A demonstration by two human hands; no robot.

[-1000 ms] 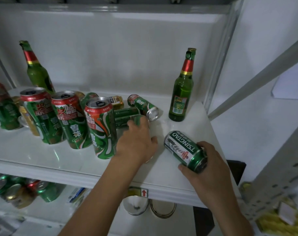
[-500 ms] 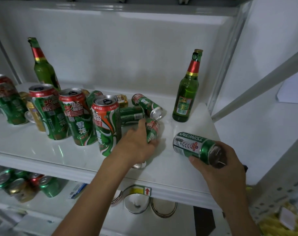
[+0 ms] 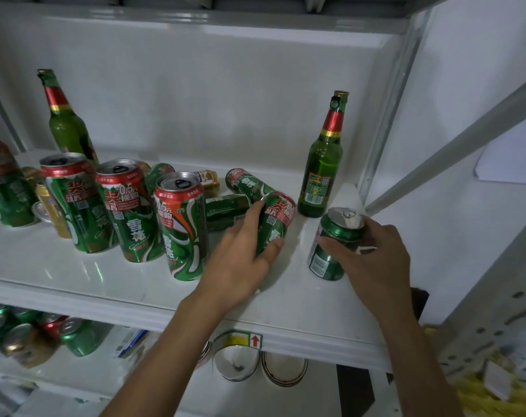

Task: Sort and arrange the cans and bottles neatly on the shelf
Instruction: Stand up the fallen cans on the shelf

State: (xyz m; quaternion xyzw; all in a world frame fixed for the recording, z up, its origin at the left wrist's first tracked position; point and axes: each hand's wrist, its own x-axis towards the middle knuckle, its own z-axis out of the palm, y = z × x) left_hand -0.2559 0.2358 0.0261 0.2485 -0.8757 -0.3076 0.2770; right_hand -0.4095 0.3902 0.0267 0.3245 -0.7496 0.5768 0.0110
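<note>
Green can (image 3: 275, 224) in left hand (image 3: 240, 263) — another (image 3: 334, 245) in right hand (image 3: 373, 260)

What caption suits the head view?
Left hand tilts a can; right hand stands another can on the shelf.

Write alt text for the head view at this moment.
Both hands hold green cans over a white shelf: the left hand grips a tilted red-topped can, the right hand a short green can, nearly upright. Three tall cans stand left; a green bottle behind.
</note>
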